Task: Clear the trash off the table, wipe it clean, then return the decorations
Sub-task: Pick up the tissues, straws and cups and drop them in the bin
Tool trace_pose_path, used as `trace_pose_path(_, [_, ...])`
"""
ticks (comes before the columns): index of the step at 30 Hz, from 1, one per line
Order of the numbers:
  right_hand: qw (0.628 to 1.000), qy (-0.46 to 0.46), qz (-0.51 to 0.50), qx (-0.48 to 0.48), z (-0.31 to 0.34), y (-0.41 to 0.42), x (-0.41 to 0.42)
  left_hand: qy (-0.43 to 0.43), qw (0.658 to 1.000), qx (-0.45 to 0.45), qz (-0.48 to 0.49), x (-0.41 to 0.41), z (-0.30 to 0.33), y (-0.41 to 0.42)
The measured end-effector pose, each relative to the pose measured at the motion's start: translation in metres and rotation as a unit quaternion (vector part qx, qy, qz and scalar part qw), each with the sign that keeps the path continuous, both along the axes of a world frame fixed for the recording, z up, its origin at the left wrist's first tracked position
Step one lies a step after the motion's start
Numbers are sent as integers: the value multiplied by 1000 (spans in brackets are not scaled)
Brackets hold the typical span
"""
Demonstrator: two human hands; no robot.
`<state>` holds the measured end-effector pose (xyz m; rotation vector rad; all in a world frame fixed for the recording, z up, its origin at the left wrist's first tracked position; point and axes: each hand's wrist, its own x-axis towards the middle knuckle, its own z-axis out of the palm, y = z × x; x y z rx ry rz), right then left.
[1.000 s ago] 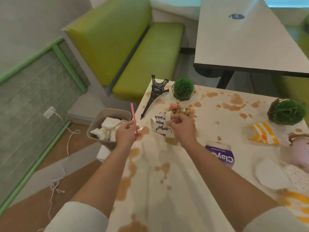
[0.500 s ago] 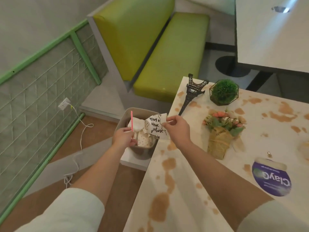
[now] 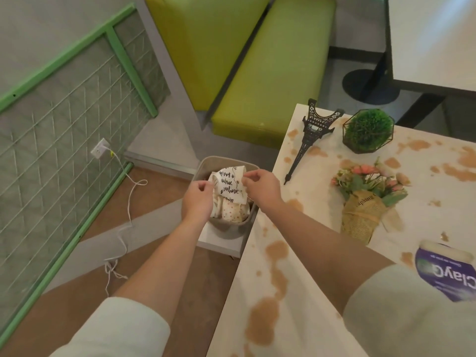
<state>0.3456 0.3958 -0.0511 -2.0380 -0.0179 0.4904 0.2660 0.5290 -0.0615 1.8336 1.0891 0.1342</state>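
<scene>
White lettered paper (image 3: 230,185) pinched by right-hand fingers (image 3: 246,179) over bin (image 3: 226,225).

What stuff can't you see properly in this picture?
Head view only:
- Straw: not visible; the left hand is seen from the back, so whether it holds anything is unclear.
- Bin: its contents lie mostly under the paper and both hands.
- Right hand: fingertips pinch the paper, but its writing is too blurred to read.
- Wipes pack: cut off by the right edge and hidden by the sleeve.
</scene>
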Motion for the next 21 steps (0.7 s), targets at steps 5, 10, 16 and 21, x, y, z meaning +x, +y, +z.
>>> trace_pose_path(5, [999,35,10,-12,3,-22,-10,13,998,6,-54,3,5,-20])
trace_pose_path(10, [998,7,-60,17,26,-76,-20,-1,991,-8,-132,9,19,-64])
trace_pose_path(16, [990,-12,-137,44,51,-170,-43,-25,973,-23,-230,20,42,-150])
trace_pose_path(21, [981,-43,-189,20,67,-255,-65,-30,951,-15,-308,21,56,-234])
